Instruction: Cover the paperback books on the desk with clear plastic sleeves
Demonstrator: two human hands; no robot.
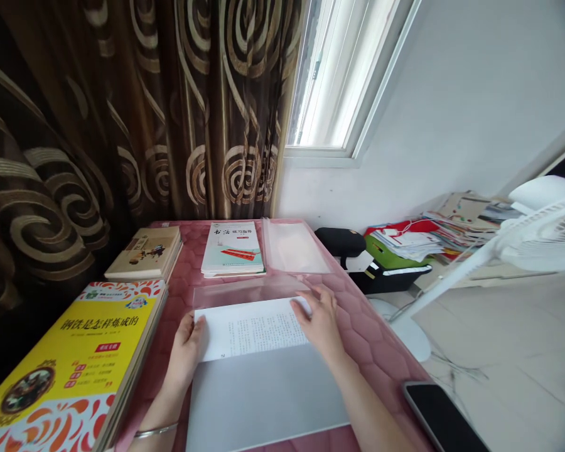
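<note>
In front of me an open book point(258, 329) lies sideways on the pink quilted cloth, its printed white page on the far side and a plain grey panel point(268, 395) nearest me. A clear plastic sheet point(245, 290) sticks out beyond the page's far edge. My left hand point(188, 336), with a bracelet at the wrist, is closed on the book's left edge, thumb on top. My right hand point(319, 315) grips its far right corner, thumb on the page and fingers bent over the edge. What lies beneath the book is hidden.
A yellow-covered book stack point(98, 333) and tan books point(144, 251) stand left. A white-covered book stack point(233, 248) and another clear plastic cover point(294, 247) lie at the back. A phone point(445, 414) sits at the right edge. A white fan point(471, 263) stands beyond.
</note>
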